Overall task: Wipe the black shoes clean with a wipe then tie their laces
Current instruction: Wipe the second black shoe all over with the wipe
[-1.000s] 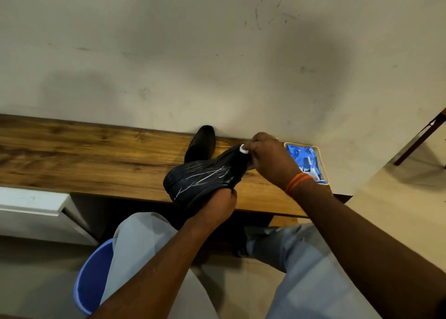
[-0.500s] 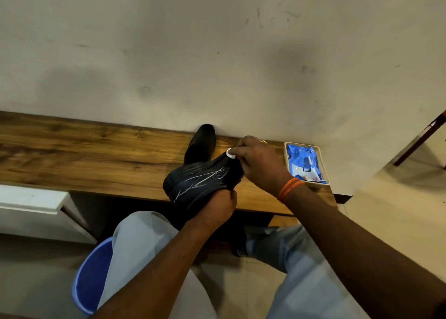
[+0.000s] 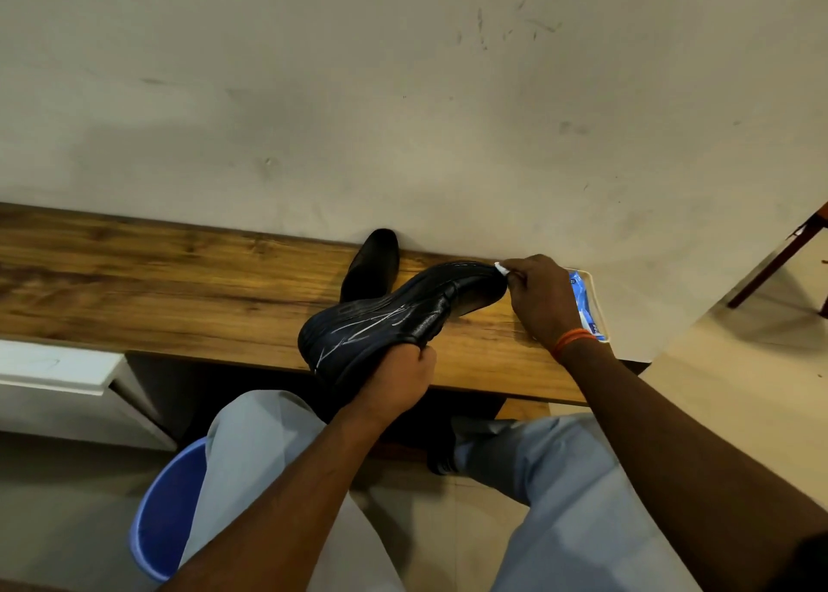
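Glossy black leather shoe (image 3: 390, 322), scuffed ribbed sole; grainy matt wood bench (image 3: 157, 287); smooth plastic tray (image 3: 598, 296)

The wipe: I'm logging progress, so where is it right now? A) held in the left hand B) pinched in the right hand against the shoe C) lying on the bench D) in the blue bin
B: the wipe shows white at the right hand fingertips, against the end of the shoe that the left hand grips.

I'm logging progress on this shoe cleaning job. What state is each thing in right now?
Held shoe: lifted, tilted, sole showing.
Second shoe: resting on the bench.
Wipe: bunched, against the held shoe's edge.
Left hand: grips the held shoe.
Right hand: pinches the wipe.
Tray: holds a blue packet.
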